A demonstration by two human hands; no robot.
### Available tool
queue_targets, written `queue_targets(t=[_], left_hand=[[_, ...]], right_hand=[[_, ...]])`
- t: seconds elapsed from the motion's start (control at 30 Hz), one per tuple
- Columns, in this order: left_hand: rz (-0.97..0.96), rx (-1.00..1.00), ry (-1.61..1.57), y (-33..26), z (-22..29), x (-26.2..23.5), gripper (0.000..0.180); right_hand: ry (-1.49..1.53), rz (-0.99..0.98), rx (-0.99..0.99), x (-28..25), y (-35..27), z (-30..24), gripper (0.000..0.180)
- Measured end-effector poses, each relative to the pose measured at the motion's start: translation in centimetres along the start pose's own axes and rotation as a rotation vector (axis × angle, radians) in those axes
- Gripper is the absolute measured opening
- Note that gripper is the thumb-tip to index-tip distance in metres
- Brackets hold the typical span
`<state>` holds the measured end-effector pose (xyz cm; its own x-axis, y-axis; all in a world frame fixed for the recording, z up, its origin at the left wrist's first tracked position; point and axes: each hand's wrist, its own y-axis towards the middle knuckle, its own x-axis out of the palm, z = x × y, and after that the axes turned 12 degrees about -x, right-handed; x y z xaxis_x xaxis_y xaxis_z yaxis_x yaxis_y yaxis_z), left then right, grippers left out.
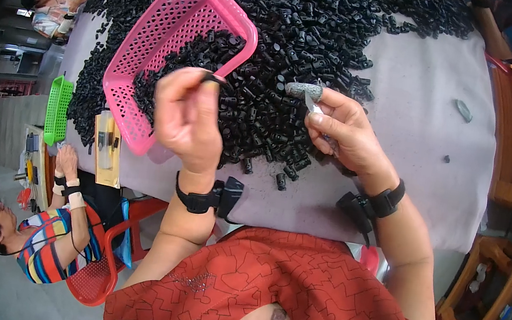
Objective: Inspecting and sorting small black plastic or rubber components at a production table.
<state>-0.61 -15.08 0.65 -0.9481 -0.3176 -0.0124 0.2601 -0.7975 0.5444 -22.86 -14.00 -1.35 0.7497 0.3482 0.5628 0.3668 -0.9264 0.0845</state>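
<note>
Work looks only partway, with the pink basket [247,36] at upper left partly filled, loose black cylindrical parts [299,35] heaped across the top, left hand [191,118] pinching a small black piece [214,79] and right hand [353,133] gripping a small blade [309,102] near centre.

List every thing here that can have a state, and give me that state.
Left hand, closed, pinching a black piece
Right hand, closed on a small pointed tool
Pink basket, partly filled with black pieces
Loose black pieces, heaped
Table, covered with pale cloth
Black wristbands, fastened
Red chair, occupied
Green basket at left, contents unclear
</note>
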Motion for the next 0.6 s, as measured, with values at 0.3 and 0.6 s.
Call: queue_targets(t=[0.3, 0.6], left_hand=[[-0.070, 0.239, 0.476, 0.7, 0.6, 0.0, 0.015], [-0.513, -0.305, 0.552, -0.5, -1.5, 3.4, 0.025]], right_hand=[[-0.003, 0.015, 0.021, -0.1, 0.0, 0.5, 0.031], [0.012, 0.009, -0.003, -0.4, 0.1, 0.6, 0.031]])
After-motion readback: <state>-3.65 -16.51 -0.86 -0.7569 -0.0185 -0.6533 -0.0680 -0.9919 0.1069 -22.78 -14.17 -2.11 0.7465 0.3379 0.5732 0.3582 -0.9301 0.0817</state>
